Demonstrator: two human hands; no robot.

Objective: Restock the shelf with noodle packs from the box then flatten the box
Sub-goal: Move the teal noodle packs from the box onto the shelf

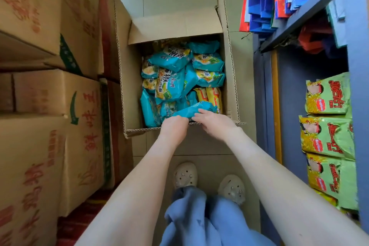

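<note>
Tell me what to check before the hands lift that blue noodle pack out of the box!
1. Grip of the left hand on the teal noodle pack: fingers curl over its end, ok.
2. Grip of the right hand: fingers lie on the pack, thumb hidden, cannot tell.
3. Flaps of the box stand open, way up free: ok.
4. Nothing lies on top of this pack: ok.
5. Room on the shelf: green packs fill the visible part, cannot tell.

left hand (pixel 174 126) gripping, right hand (pixel 214 121) pinching
</note>
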